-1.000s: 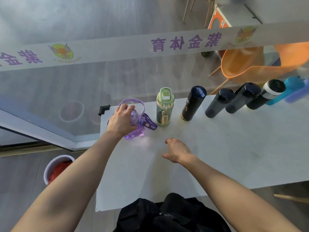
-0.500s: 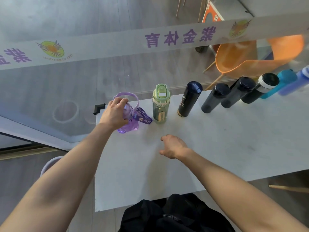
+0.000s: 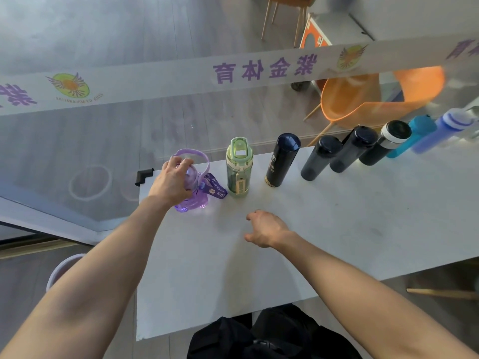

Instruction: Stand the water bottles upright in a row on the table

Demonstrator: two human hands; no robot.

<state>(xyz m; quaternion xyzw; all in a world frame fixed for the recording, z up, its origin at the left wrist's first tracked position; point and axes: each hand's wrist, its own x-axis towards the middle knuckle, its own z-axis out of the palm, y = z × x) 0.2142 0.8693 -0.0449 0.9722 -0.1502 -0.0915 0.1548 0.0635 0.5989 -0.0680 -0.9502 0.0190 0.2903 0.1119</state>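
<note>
My left hand (image 3: 171, 180) grips the top of a purple transparent bottle (image 3: 195, 200) that stands at the left end of the white table (image 3: 311, 242); its handle loop and purple strap hang to the right. Beside it a green bottle (image 3: 239, 168) stands upright, then a black bottle with gold print (image 3: 282, 160). Further right stand two dark bottles (image 3: 320, 158) (image 3: 352, 149), a black bottle with a white band (image 3: 386, 142), a teal bottle (image 3: 412, 134) and a blue one (image 3: 440, 130). My right hand (image 3: 267, 228) hovers low over the table's middle, fingers loosely curled, holding nothing.
A glass partition with a white banner (image 3: 233, 73) runs just behind the table's far edge. Orange chairs (image 3: 363, 99) sit beyond it. A black bag (image 3: 269, 335) lies at the near edge below me. A white bucket (image 3: 62, 270) stands on the floor at left.
The view has shifted slightly, so everything sits lower and further right in the frame. My left hand stays on the purple bottle's top; my right hand has barely moved.
</note>
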